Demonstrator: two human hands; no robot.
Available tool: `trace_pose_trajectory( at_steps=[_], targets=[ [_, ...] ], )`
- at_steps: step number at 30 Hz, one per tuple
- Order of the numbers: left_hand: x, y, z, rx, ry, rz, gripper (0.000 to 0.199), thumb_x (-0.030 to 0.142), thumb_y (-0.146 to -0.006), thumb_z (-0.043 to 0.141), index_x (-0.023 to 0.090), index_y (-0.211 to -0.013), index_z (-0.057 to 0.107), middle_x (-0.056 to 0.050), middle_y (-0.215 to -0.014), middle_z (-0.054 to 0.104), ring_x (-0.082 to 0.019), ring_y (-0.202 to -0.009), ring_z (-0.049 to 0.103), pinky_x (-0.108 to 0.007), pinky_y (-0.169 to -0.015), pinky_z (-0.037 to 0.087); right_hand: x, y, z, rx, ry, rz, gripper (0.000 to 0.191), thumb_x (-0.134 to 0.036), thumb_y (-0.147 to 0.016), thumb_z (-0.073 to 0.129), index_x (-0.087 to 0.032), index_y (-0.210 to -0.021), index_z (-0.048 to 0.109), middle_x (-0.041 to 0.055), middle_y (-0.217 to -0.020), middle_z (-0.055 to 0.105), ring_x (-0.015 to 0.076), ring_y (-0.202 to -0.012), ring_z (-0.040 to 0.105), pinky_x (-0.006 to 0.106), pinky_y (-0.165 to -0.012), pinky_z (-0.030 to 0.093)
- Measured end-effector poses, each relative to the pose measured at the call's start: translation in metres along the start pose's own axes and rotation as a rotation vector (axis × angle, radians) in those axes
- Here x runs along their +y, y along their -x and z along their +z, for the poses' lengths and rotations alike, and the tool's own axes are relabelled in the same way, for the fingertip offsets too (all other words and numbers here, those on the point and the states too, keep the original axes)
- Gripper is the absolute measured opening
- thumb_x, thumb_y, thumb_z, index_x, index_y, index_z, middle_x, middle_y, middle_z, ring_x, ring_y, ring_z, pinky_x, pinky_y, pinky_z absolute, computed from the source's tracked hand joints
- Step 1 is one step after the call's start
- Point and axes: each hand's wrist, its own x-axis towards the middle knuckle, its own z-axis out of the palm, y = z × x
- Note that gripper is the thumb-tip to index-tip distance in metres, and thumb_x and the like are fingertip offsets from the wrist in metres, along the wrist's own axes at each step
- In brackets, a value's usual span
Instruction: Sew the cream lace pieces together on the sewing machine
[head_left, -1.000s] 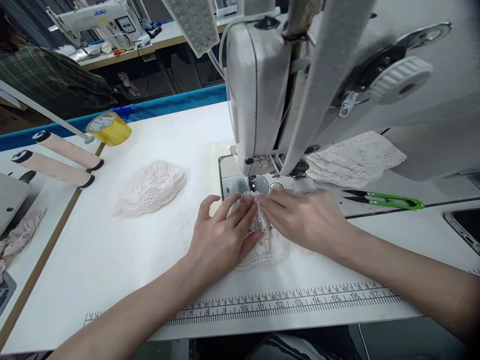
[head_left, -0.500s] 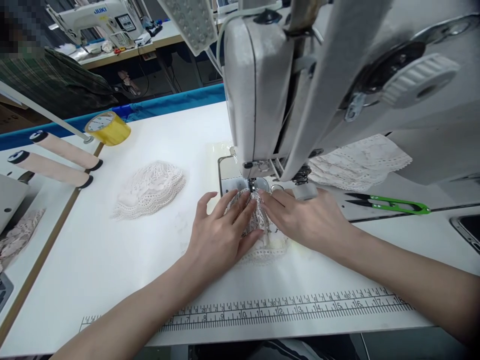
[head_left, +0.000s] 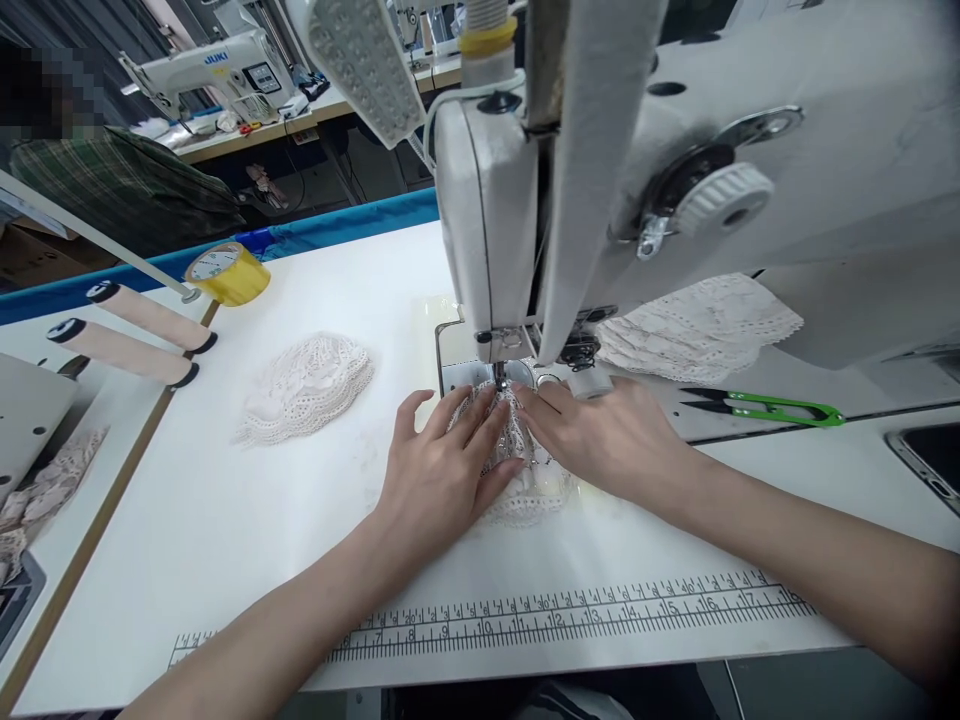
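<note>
A pale pink lace piece (head_left: 525, 490) lies gathered beneath the presser foot (head_left: 499, 374) of a white sewing machine (head_left: 491, 230). My left hand (head_left: 442, 460) rests on the lace from the left, palm down, fingers stretched and apart. From the right, my right hand (head_left: 600, 430) bears on the same lace with its fingers close together, fingertips just in front of the foot; its thumb is hidden. Left of my hands lies a stack of lace pieces (head_left: 307, 390). More lace pieces (head_left: 705, 325) are fanned out under the machine arm.
Green thread snips (head_left: 787, 408) and a phone (head_left: 930, 460) lie at the right. Two thread cones (head_left: 124, 352) and a yellow tape roll (head_left: 229, 275) are at the left. A printed ruler (head_left: 555, 620) runs along the front edge. A person in a plaid shirt (head_left: 127, 190) sits beyond.
The camera view has shifted slightly, so the machine head appears further left and lower. Both hands keep nearly the same place on the lace.
</note>
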Motion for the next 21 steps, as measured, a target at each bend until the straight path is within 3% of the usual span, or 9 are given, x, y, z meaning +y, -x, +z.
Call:
trace_pose_trajectory(
  at_steps=[9, 14, 17, 19, 21],
  targets=[
    [-0.005, -0.002, 0.002, -0.033, 0.007, -0.020, 0.042, 0.043, -0.099, 0.042, 0.019, -0.130, 0.057, -0.006, -0.135, 0.059, -0.026, -0.125, 0.054, -0.050, -0.103, 0.029, 0.003, -0.005, 0.000, -0.026, -0.019, 0.033, 0.033, -0.009, -0.092, 0.045, -0.016, -0.116, 0.067, 0.0073, -0.079, 0.072, 0.0176, -0.060, 0.057, 0.033, -0.050, 0.017],
    [-0.005, -0.002, -0.001, 0.006, 0.013, 0.007, 0.036, 0.039, -0.097, 0.048, 0.020, -0.126, 0.059, -0.006, -0.129, 0.065, -0.027, -0.122, 0.055, -0.049, -0.101, 0.032, 0.008, -0.004, -0.004, 0.024, -0.030, 0.041, 0.027, -0.011, -0.090, 0.049, -0.018, -0.104, 0.071, 0.0061, -0.073, 0.070, 0.0167, -0.057, 0.055, 0.032, -0.050, 0.016],
    [-0.007, 0.000, -0.012, 0.070, 0.027, 0.044, 0.026, 0.032, -0.094, 0.055, 0.018, -0.114, 0.065, -0.004, -0.105, 0.073, -0.022, -0.097, 0.064, -0.039, -0.082, 0.041, 0.012, 0.000, -0.017, 0.009, -0.113, 0.103, 0.022, -0.018, -0.090, 0.050, -0.019, -0.083, 0.071, 0.0040, -0.066, 0.065, 0.0155, -0.053, 0.051, 0.031, -0.049, 0.014],
    [-0.009, 0.002, -0.021, 0.102, 0.074, 0.086, 0.019, 0.031, -0.093, 0.058, 0.017, -0.102, 0.067, -0.003, -0.088, 0.072, -0.017, -0.076, 0.064, -0.034, -0.067, 0.040, 0.015, 0.003, -0.029, -0.076, -0.262, 0.114, 0.019, -0.026, -0.088, 0.055, -0.021, -0.076, 0.068, 0.0017, -0.066, 0.064, 0.0145, -0.052, 0.050, 0.029, -0.048, 0.015],
    [-0.012, 0.004, -0.029, 0.085, 0.131, 0.169, 0.022, 0.037, -0.091, 0.060, 0.016, -0.094, 0.067, -0.003, -0.084, 0.069, -0.014, -0.066, 0.060, -0.032, -0.060, 0.038, 0.016, 0.004, -0.038, -0.210, -0.443, 0.047, 0.008, -0.029, -0.082, 0.062, -0.023, -0.080, 0.066, -0.0011, -0.074, 0.065, 0.0137, -0.055, 0.052, 0.028, -0.048, 0.017]
  ],
)
